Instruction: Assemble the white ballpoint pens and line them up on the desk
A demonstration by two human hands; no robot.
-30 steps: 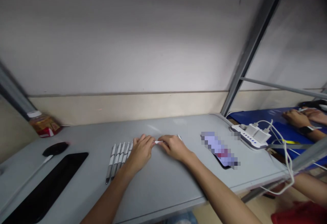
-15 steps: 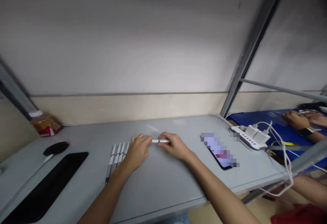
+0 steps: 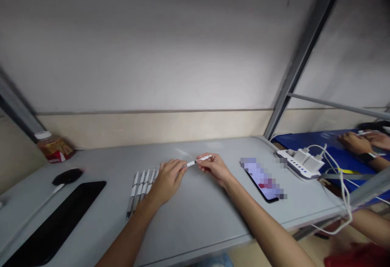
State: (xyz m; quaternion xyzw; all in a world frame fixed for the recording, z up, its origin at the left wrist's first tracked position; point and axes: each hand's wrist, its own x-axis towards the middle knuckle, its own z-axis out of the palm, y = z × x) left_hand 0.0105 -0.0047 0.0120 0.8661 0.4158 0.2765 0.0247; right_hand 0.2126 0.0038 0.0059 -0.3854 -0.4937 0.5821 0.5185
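My right hand [image 3: 215, 168] pinches a white pen [image 3: 199, 161] with a dark tip, held just above the grey table [image 3: 195, 214]; the tip points left. My left hand [image 3: 167, 179] rests on the table with curled fingers, its fingertips touching the pen's tip end. Under and to the left of my left hand lies a row of several white-and-grey pens [image 3: 140, 186], side by side.
A phone [image 3: 263, 179] with a lit screen lies to the right. Beyond it sits a white power strip [image 3: 300, 163] with chargers and cables. A black pad [image 3: 55, 222], a black brush [image 3: 65, 176] and a jar [image 3: 53, 147] are at left. Another person's hands [image 3: 364, 141] work at far right.
My right hand has lifted the pen and tilted it up at its right end. My left hand has stayed at the pen's tip, near the row of pens.
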